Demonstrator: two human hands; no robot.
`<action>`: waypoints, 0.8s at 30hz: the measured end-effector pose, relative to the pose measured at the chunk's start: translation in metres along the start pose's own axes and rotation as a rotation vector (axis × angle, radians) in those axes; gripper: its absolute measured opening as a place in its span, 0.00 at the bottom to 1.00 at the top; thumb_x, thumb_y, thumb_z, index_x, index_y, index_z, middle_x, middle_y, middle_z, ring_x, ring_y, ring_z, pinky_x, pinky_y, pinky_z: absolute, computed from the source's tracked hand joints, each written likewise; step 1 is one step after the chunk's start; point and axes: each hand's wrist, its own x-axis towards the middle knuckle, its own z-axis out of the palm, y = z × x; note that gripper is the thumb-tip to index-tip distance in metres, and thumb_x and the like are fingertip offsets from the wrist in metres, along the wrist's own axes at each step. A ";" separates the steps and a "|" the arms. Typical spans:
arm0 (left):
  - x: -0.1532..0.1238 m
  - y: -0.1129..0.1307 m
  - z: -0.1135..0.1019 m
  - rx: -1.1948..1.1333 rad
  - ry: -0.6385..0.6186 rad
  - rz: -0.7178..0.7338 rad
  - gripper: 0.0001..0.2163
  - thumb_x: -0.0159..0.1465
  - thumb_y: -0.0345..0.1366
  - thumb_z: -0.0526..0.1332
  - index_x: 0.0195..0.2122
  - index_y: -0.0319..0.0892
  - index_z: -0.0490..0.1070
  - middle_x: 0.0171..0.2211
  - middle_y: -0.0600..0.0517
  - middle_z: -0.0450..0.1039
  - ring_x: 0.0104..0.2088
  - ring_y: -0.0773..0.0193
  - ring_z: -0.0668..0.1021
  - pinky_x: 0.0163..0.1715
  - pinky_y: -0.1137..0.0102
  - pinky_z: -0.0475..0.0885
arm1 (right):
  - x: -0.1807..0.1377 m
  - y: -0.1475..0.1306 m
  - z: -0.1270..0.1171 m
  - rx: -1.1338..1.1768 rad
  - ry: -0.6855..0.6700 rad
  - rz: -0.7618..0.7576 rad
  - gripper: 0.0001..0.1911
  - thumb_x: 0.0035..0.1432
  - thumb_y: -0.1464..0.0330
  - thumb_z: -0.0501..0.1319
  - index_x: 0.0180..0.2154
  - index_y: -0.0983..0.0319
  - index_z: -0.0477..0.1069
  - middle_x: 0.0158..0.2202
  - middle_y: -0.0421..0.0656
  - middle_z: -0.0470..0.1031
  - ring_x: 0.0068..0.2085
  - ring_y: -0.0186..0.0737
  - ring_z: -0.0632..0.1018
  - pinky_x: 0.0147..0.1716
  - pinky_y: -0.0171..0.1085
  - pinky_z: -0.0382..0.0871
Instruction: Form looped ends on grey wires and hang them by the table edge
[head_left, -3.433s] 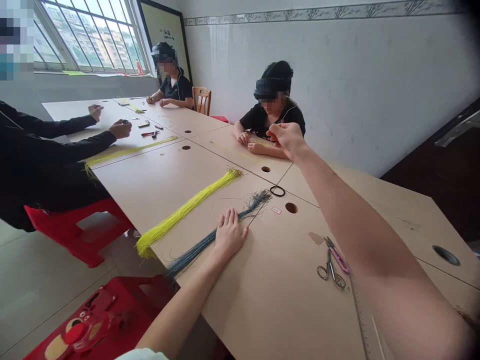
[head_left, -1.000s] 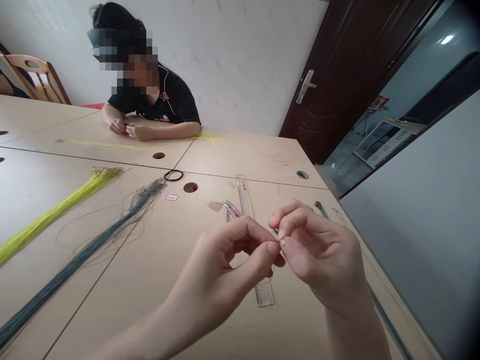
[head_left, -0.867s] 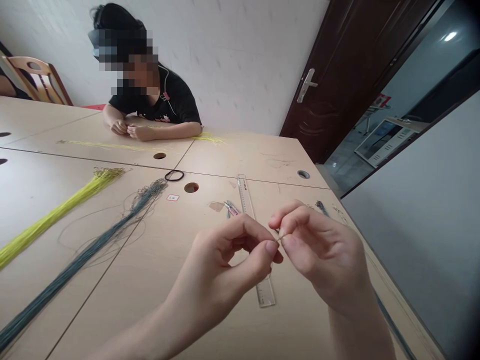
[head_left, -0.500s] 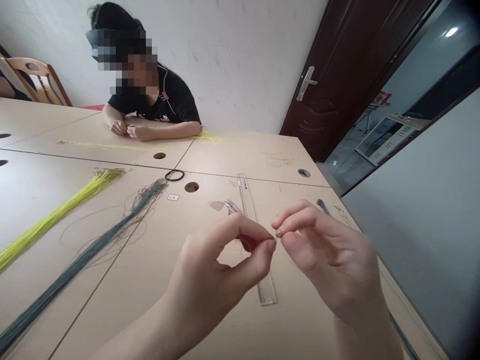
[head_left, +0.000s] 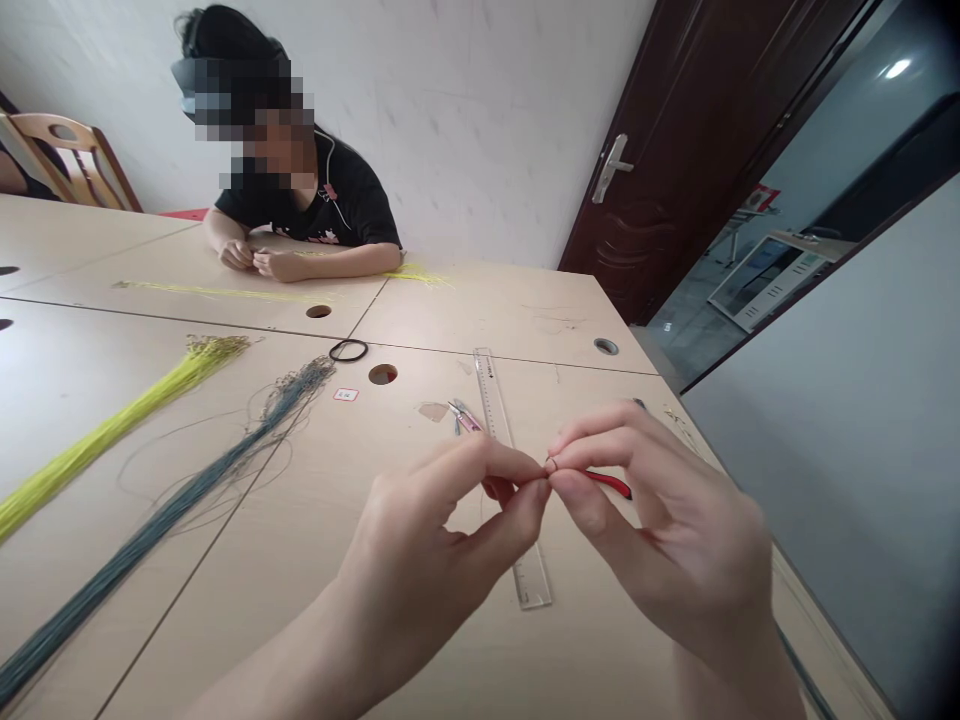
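Above the table, my left hand (head_left: 450, 540) is closed, its thumb and index finger pinched at the tips. My right hand (head_left: 675, 530) meets it there in a pinch of its own, thumb against fingertips. Whatever lies between the fingertips is too small to make out. Beneath the hands runs a clear plastic ruler (head_left: 534, 585), its middle partly covered. Small pliers (head_left: 465, 414) lie beyond my left hand, their jaws pointing away and the rest hidden. A red handle (head_left: 611, 485) shows behind my right fingers.
Bundles of yellow cords (head_left: 120, 435) and blue-grey cords (head_left: 187, 500) lie on the left. A black ring (head_left: 349, 351), a small label (head_left: 346, 395) and a table hole (head_left: 383, 374) are ahead. Across the table (head_left: 300, 610) sits a person (head_left: 352, 200). More dark cord (head_left: 806, 670) lies along the right edge.
My right hand has turned and drawn closer to the left, its fingertips now meeting the left ones. The red handle has come into view behind it. My left hand has hardly moved.
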 end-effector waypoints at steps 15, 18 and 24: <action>-0.003 -0.002 -0.003 -0.326 -0.133 -0.220 0.08 0.57 0.24 0.59 0.24 0.45 0.70 0.21 0.60 0.70 0.23 0.73 0.71 0.22 0.79 0.67 | -0.001 0.000 -0.002 -0.283 -0.010 -0.270 0.05 0.56 0.76 0.58 0.34 0.61 0.64 0.35 0.43 0.70 0.38 0.39 0.72 0.39 0.41 0.66; -0.002 -0.001 0.000 -0.463 -0.133 -0.288 0.08 0.56 0.23 0.60 0.23 0.43 0.69 0.20 0.59 0.70 0.22 0.73 0.72 0.20 0.79 0.67 | -0.001 0.002 -0.002 -0.260 -0.005 -0.274 0.06 0.55 0.75 0.58 0.35 0.60 0.63 0.35 0.43 0.69 0.39 0.40 0.72 0.40 0.42 0.66; 0.004 0.000 0.001 -0.605 -0.120 -0.338 0.08 0.56 0.26 0.60 0.22 0.42 0.71 0.21 0.58 0.74 0.21 0.75 0.73 0.20 0.82 0.69 | 0.001 0.006 -0.001 -0.256 0.037 -0.281 0.08 0.55 0.77 0.56 0.35 0.59 0.62 0.33 0.42 0.68 0.40 0.42 0.72 0.41 0.44 0.67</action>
